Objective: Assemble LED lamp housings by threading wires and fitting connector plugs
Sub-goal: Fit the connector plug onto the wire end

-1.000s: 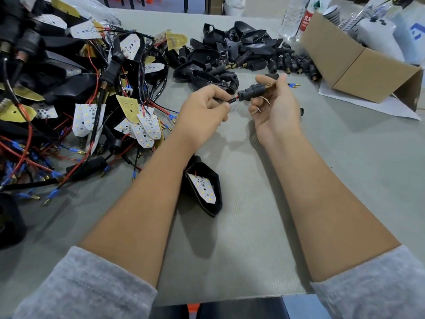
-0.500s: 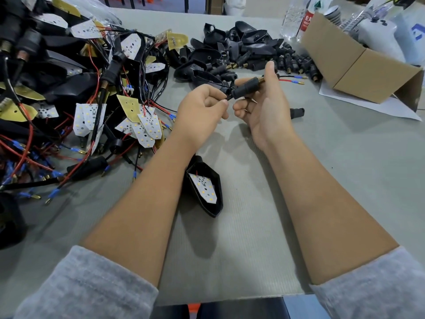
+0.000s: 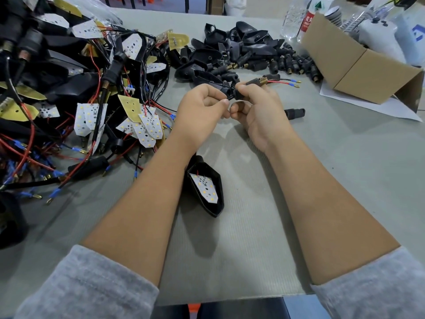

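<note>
The table is grey and carries all parts. At far left lies the largest item — a heap of black housings, white LED boards, brass plates and red and black wires with blue terminals. At far centre sits a pile of bare black housings and plugs. At far right stands an open cardboard box on a white sheet, with clear bottles beyond its left corner.

Near centre, between the two forearms, lies one housing with an LED board seated inside it; the left forearm covers its left edge.

Both hands meet above the table, just near of the far pile. The left hand has its fingers curled, thumb and forefinger pinching the black end of the workpiece. The right hand has its fingers curled round the plug — a black ribbed body with a brass threaded tip pointing right. A red and a black wire leave that tip and end in blue-sleeved terminals in the air over the table. What lies between the two hands is mostly hidden by the fingers.

A spare plug lies on the table just right of the right hand, apart from it.
</note>
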`<control>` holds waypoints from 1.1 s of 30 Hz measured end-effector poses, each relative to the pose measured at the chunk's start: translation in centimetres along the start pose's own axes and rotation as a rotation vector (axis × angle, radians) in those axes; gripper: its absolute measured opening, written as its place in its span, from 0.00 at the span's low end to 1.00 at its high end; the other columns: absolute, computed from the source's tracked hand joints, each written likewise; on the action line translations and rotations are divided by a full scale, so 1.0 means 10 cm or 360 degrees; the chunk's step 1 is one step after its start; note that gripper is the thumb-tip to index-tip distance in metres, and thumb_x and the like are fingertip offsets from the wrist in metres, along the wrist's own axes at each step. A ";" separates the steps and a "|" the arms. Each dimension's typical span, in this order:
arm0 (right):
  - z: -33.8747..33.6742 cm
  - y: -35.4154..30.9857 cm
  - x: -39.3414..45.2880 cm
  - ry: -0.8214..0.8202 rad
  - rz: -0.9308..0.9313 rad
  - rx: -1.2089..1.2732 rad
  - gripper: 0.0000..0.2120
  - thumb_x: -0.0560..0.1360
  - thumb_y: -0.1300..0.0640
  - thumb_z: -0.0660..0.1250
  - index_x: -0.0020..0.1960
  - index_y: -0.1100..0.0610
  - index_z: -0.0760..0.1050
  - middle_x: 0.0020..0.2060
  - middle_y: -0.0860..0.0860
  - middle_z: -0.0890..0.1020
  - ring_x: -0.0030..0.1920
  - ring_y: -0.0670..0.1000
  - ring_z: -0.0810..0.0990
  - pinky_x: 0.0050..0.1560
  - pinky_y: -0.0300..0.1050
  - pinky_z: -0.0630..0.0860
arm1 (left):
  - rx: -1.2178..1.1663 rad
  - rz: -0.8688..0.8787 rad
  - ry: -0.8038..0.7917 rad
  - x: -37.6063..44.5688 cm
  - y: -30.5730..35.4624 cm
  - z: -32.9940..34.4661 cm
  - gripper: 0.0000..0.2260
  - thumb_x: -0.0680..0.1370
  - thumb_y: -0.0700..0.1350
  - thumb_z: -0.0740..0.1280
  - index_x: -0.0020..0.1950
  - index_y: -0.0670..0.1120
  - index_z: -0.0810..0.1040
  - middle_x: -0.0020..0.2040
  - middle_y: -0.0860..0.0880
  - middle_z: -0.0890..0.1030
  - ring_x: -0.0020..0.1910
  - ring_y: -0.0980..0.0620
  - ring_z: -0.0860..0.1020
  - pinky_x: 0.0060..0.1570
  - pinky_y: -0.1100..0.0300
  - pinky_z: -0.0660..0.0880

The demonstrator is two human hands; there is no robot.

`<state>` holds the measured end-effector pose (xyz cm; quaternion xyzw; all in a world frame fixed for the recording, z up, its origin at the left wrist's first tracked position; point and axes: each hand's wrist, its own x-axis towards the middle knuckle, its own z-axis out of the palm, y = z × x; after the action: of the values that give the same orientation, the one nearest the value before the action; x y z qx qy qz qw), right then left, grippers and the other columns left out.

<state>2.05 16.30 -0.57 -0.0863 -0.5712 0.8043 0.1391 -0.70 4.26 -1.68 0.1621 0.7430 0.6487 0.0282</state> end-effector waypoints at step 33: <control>0.02 0.13 0.05 -0.0220 -0.0063 -0.0519 0.11 0.81 0.52 0.61 0.44 0.57 0.74 0.29 0.51 0.77 0.32 0.50 0.73 0.35 0.44 0.67 | -0.0242 -0.0147 0.0085 0.02 0.03 0.03 0.07 0.83 0.47 0.54 0.48 0.48 0.68 0.27 0.54 0.73 0.22 0.59 0.67 0.24 0.64 0.61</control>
<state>1.32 15.89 -1.76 -0.0412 -0.7040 0.7020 0.0994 -0.73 4.59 -1.42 0.1076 0.6988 0.7054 0.0506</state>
